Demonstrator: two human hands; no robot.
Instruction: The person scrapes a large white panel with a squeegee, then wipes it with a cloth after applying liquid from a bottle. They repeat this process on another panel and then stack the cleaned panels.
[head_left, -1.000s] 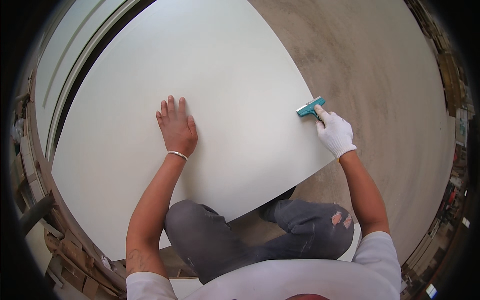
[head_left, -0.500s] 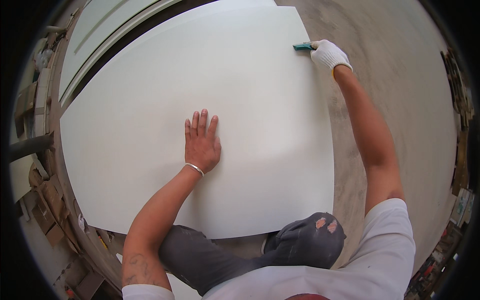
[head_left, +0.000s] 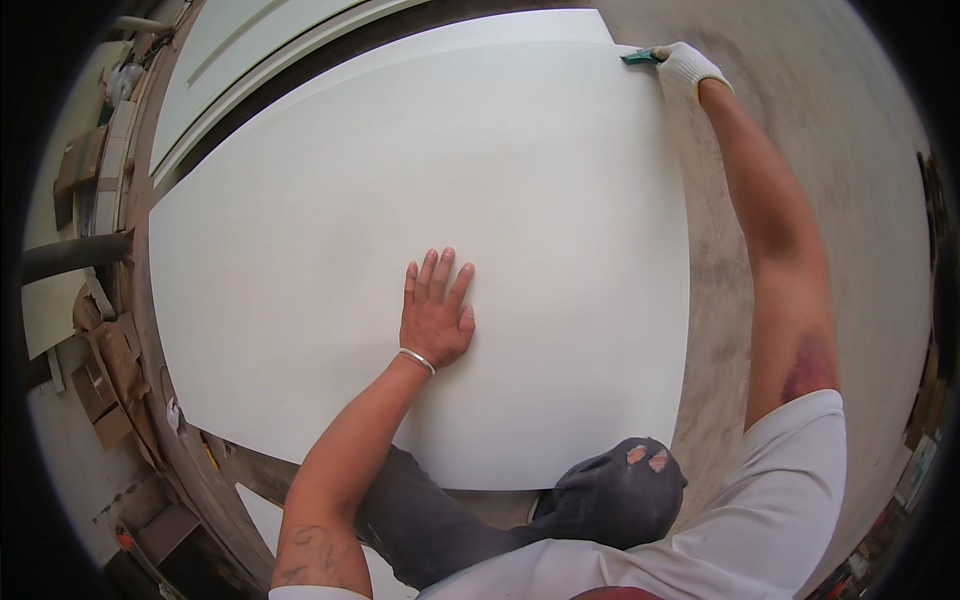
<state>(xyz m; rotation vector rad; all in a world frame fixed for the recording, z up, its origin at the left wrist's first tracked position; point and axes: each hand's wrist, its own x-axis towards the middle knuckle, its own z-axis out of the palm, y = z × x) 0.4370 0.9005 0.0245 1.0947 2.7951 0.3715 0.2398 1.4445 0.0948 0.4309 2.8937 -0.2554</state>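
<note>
A large white panel [head_left: 560,250] lies in front of me, with a second white sheet [head_left: 560,27] showing past its far edge. My left hand [head_left: 437,318] is bare and rests flat on the middle of the panel, fingers spread. My right hand [head_left: 688,66], in a white knit glove, reaches out to the panel's far right corner. It is closed on a small teal hand tool [head_left: 640,57], whose head lies over the panel by the corner. The tool's exact kind is too small to tell, and the glove covers its rear part.
More white panels [head_left: 250,45] lie at the far left, past a dark gap. Cardboard boxes [head_left: 110,385] and a dark pipe [head_left: 75,257] are on the left. Bare grey floor [head_left: 820,120] runs along the right side. My bent knee [head_left: 615,490] is at the near edge.
My right hand has moved farther away with the teal tool, along the panel's right edge up to the far corner. My left hand stays flat on the panel. The view has shifted slightly.
</note>
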